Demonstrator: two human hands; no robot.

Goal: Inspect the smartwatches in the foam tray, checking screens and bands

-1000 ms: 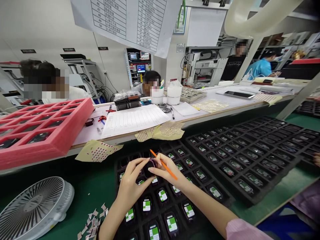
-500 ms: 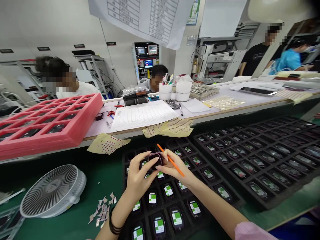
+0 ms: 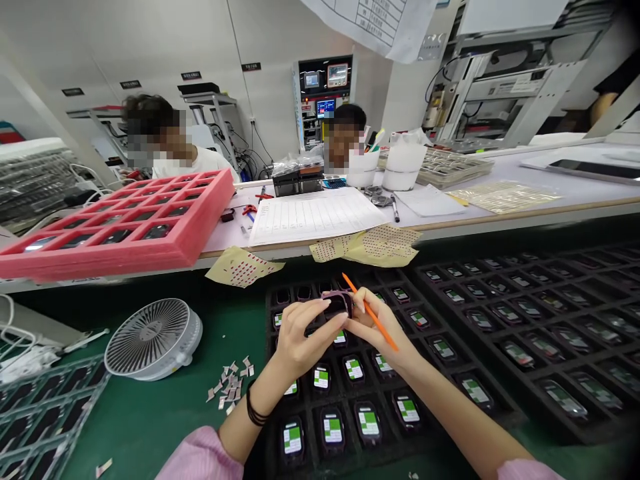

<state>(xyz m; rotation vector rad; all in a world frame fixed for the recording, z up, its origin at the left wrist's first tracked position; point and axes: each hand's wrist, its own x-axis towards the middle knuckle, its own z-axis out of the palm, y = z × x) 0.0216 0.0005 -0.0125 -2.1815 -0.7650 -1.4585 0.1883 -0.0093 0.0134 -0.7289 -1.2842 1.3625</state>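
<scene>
Between my two hands is a small smartwatch body (image 3: 338, 305) with a dark face and a purplish frame. The fingers of my left hand (image 3: 299, 341) are closed on its left side, thumb and forefinger across the face. My right hand (image 3: 384, 327) grips the right side with its fingertips. A pointed orange stick (image 3: 374, 317) also lies in that hand, tip up and away from me. Both hands hover over a black foam tray (image 3: 312, 433), whose pockets hold several watches (image 3: 369, 421) with lit green and white screens. Part of the held watch is hidden by my fingers.
Another black tray (image 3: 533, 373) of watches is at the right. To the left are a grey fan (image 3: 153, 340), small metallic pieces (image 3: 233, 383) and a clear tray (image 3: 55, 413). The raised shelf bears a pink foam tray (image 3: 200, 233) and papers (image 3: 320, 213). Two people sit beyond.
The camera view has turned, so the scene sits further right, with more of the left side showing. Both hands still hold the watch body, which appears tipped a little differently.
</scene>
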